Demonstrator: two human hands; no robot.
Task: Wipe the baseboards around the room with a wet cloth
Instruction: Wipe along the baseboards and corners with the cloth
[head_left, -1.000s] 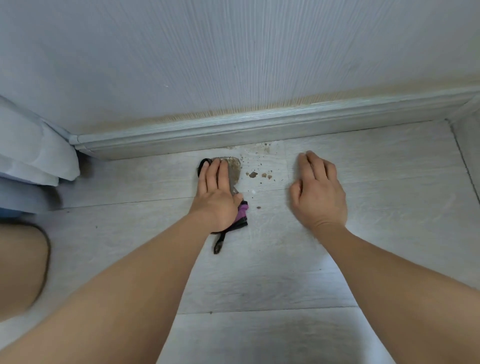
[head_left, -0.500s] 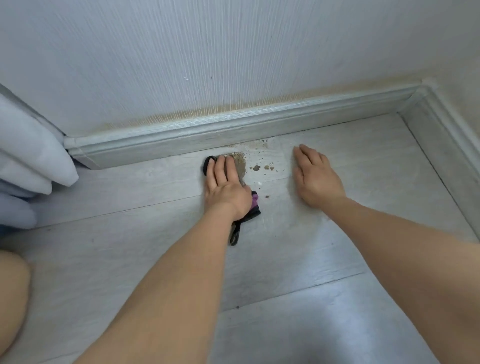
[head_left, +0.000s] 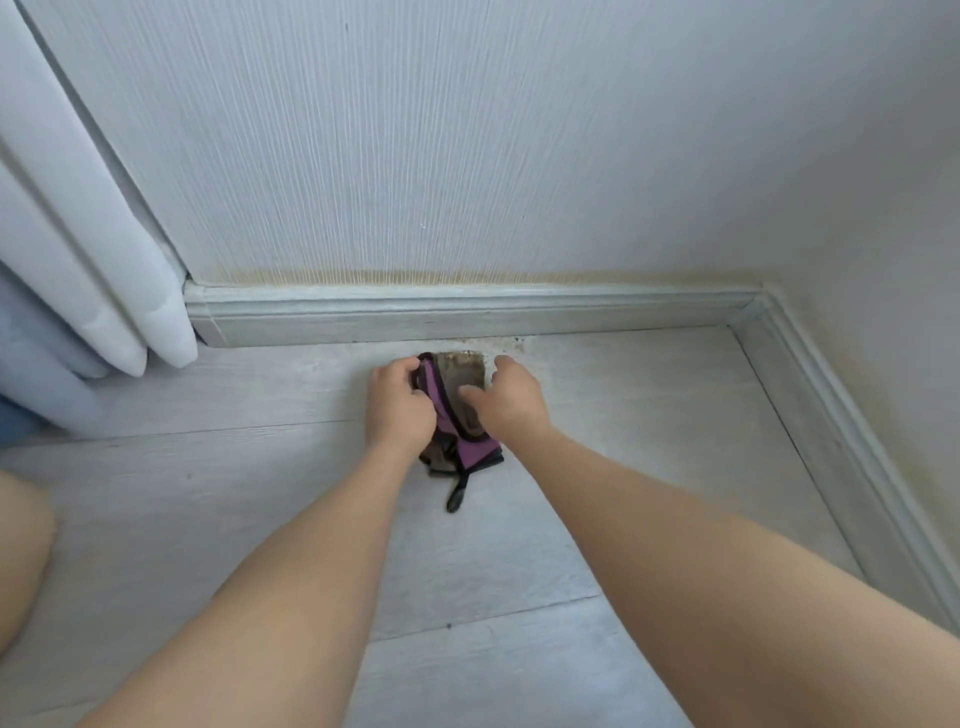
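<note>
Cloth (head_left: 457, 415), purple with black trim, badly soiled: I see it on the floor (head_left: 597, 467) just short of the baseboard (head_left: 467, 319). Head view: half a second ago my right hand (head_left: 511, 397) lay flat apart; now both pinch it, left hand (head_left: 397, 408) on its left edge. Likely refolding to a cleaner face.

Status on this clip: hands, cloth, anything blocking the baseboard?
Left hand and right hand both grip the cloth on the floor. Cloth soiled, just short of the baseboard. Crumbs along its foot; nothing blocking.
</note>
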